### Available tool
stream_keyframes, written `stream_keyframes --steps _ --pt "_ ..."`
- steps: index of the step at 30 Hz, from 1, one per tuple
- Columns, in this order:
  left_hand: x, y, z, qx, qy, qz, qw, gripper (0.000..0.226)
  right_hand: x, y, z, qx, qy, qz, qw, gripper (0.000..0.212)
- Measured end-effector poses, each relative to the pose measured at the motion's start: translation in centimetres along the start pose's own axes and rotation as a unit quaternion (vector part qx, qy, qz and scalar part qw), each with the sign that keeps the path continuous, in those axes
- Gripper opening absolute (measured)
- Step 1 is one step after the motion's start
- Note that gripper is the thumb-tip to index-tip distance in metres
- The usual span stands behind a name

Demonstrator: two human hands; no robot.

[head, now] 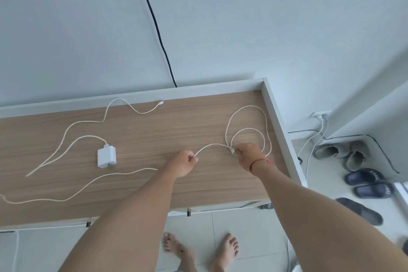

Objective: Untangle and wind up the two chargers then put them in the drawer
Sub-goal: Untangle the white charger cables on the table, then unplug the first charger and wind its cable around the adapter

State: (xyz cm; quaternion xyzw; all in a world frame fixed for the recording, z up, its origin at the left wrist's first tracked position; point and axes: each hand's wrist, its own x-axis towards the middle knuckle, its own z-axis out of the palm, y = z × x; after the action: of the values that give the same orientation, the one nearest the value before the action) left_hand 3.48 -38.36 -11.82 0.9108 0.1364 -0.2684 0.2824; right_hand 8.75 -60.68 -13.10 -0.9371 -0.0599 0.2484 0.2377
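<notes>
Two white charger cables lie on the wooden desk top (154,134). My right hand (249,155) pinches the plug end and two loops of one cable (247,132) near the desk's right edge. My left hand (184,162) is closed on the same cable a short way left; its tail (77,192) runs off to the left edge. The other cable (72,127) snakes across the left half, joined to a white plug adapter (106,157), with its small connector (160,103) at the back rail.
A black cord (154,22) hangs down the wall behind the desk. To the right, on the floor, are several slippers (362,180) and cables plugged into a wall socket (320,116). My bare feet (198,247) stand on the tiled floor below the desk's front edge.
</notes>
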Motion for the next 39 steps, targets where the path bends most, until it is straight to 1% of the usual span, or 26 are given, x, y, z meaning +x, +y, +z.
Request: stream_keyframes --steps 2,4,7,10,13,17,20,22,25,27,31,35,39 --pt "0.6 1.4 0.4 -0.019 0.01 0.022 1.0 0.018 0.0 -0.6 0.2 0.004 -0.008 -0.005 1.0 0.023" --pt "1.2 2.6 0.5 -0.024 0.026 0.04 0.999 0.022 -0.2 -1.0 0.4 0.002 -0.02 0.006 1.0 0.023" --pt "1.8 3.4 0.5 -0.002 0.038 0.055 0.998 0.027 -0.7 -1.2 -0.2 -0.042 -0.059 0.038 0.997 0.036" --pt "1.8 3.7 0.8 0.012 0.024 0.06 0.998 0.029 -1.1 -0.5 -1.1 -0.063 -0.084 0.079 0.991 0.03" --pt "1.7 4.1 1.4 0.016 0.008 0.07 0.997 0.021 -1.6 0.4 -2.0 -0.044 -0.066 0.135 0.988 0.03" --pt "1.8 4.2 2.2 0.021 0.004 0.059 0.998 0.017 -2.4 0.6 -2.6 -0.054 -0.041 0.156 0.985 0.028" --pt "1.5 4.1 2.1 0.017 0.003 0.05 0.999 0.015 -2.6 0.6 -2.6 -0.063 -0.038 0.149 0.986 0.028" --pt "1.2 4.2 1.7 0.007 0.0 0.05 0.999 0.017 -2.7 0.2 -2.8 -0.06 -0.041 0.136 0.988 0.027" --pt "0.8 4.1 0.8 -0.009 0.007 0.049 0.999 0.018 -2.4 -1.1 -3.6 -0.025 -0.019 0.106 0.994 0.02" --pt "0.6 3.9 0.0 -0.02 0.016 0.043 0.999 0.019 -2.0 -2.4 -4.4 -0.003 0.004 0.093 0.996 0.025" --pt "0.1 3.1 -1.9 -0.031 0.033 0.03 0.999 0.022 -1.3 -5.6 -5.2 -0.009 0.032 0.047 0.998 0.032" --pt "-1.1 1.2 -4.9 -0.019 0.08 0.011 0.997 0.024 -0.2 -9.3 -4.2 -0.037 0.012 0.01 0.999 0.043" --pt "-3.3 -3.0 -8.9 -0.015 0.139 -0.034 0.99 0.032 0.4 -15.2 -2.3 -0.059 -0.029 -0.037 0.997 0.043"
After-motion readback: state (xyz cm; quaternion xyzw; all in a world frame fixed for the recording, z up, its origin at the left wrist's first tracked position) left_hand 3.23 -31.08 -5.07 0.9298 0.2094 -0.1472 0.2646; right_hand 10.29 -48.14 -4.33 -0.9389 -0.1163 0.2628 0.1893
